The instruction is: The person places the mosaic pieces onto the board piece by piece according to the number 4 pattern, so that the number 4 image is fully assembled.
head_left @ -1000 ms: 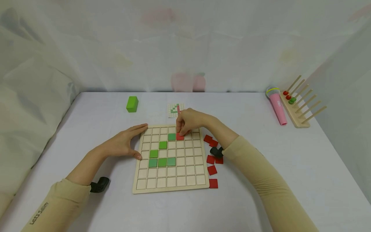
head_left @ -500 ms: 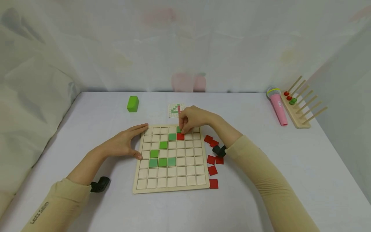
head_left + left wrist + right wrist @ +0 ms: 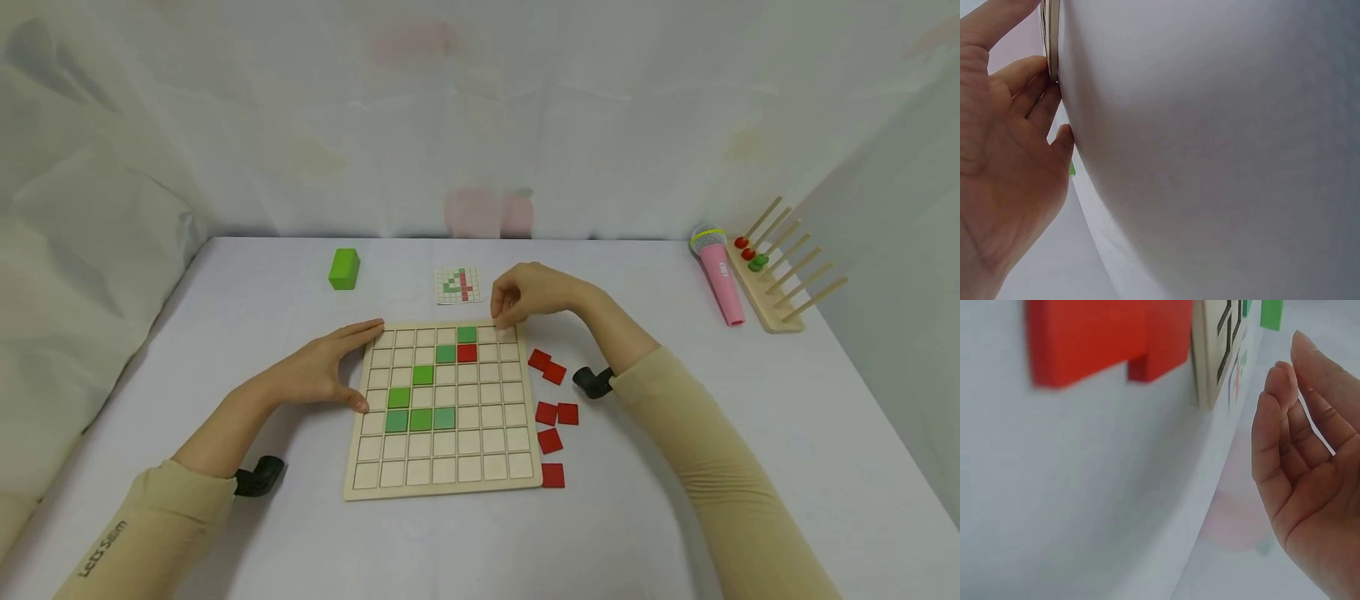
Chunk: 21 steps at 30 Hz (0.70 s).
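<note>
A wooden grid board [image 3: 442, 492] lies flat in the head view, with several green tiles [image 3: 423, 375] set in a slanting line and a short row. One red tile [image 3: 467, 353] sits in the cell just below the topmost green tile [image 3: 467, 335]. My left hand [image 3: 318, 367] rests against the board's left side, fingers at the far corner and thumb lower on the edge. Over the far right corner of the board is my right hand [image 3: 528, 293], fingers loosely bent. In the right wrist view this hand [image 3: 1316, 469] holds nothing.
Loose red tiles [image 3: 550, 441] lie along the board's right side. A small pattern card [image 3: 457, 286] lies beyond the board, with a green block [image 3: 344, 269] to its left. At the far right are a pink toy microphone [image 3: 722, 279] and a wooden peg stand [image 3: 772, 304].
My right hand has let go of the red tile and moved right and away from it, uncovering the topmost green tile and the whole card. The left hand stays still.
</note>
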Motion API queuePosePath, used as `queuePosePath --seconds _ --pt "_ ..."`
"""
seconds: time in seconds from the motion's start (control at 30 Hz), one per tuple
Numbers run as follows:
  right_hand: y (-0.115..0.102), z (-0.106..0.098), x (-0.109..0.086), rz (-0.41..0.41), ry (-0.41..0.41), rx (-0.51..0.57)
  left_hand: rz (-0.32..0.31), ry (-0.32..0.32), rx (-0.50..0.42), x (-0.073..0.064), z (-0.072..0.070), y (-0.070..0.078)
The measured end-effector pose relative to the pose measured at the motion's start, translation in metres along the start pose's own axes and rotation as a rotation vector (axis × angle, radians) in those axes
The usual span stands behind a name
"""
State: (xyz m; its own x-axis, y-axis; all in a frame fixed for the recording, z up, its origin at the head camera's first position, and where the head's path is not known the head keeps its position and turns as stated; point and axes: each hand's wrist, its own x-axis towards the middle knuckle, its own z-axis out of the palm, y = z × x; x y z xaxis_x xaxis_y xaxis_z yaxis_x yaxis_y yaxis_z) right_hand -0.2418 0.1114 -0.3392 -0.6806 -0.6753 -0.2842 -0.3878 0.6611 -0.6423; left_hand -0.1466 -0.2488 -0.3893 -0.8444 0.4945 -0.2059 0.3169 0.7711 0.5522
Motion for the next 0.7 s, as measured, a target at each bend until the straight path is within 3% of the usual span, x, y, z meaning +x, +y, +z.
queuePosePath --seconds 0.37,0.7 --pt "0.03 -0.001 -0.02 0.031 -0.023 0.036 0.0 -0.003 -0.004 0.0 0.0 0.001" --pt "0.047 0.002 -0.036 -0.012 -0.154 0.149 -0.004 -0.001 0.002 -0.001 0.0 0.002"
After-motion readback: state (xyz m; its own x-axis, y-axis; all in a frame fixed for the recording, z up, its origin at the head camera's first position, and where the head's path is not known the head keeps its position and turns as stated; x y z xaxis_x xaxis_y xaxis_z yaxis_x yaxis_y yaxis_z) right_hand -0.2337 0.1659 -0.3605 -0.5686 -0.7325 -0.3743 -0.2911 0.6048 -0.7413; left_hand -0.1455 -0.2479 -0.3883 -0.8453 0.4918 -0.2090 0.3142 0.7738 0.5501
